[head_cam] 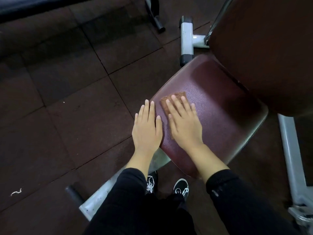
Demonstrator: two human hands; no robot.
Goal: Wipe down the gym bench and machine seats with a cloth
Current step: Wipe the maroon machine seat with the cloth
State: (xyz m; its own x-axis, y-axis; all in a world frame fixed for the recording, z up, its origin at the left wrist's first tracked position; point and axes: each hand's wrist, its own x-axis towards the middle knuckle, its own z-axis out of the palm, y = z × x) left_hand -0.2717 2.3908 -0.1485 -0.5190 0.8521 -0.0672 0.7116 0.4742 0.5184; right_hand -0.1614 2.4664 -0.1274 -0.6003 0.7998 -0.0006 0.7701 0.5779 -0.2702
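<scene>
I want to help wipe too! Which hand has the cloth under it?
The right hand, flat on the brown cloth on the seat. The left hand rests bare at the seat's edge.

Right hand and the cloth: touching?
Touching. In the head view the right hand lies flat on the brown cloth, fingers straight across it, pressing it onto the maroon seat.

Gym, indoor, dim light. Landmark: maroon padded machine seat [211, 112], textured vinyl, on a grey painted steel frame [187, 38] with black rubber end caps. Matching maroon back pad [264, 48] right behind and above the seat. Floor around the seat is dark rubber tile matting [67, 99] with visible seams. Left of and beyond the seat, a black tubular leg [155, 16] of another piece of equipment and a dark padded edge [33, 5] at far top left.
</scene>
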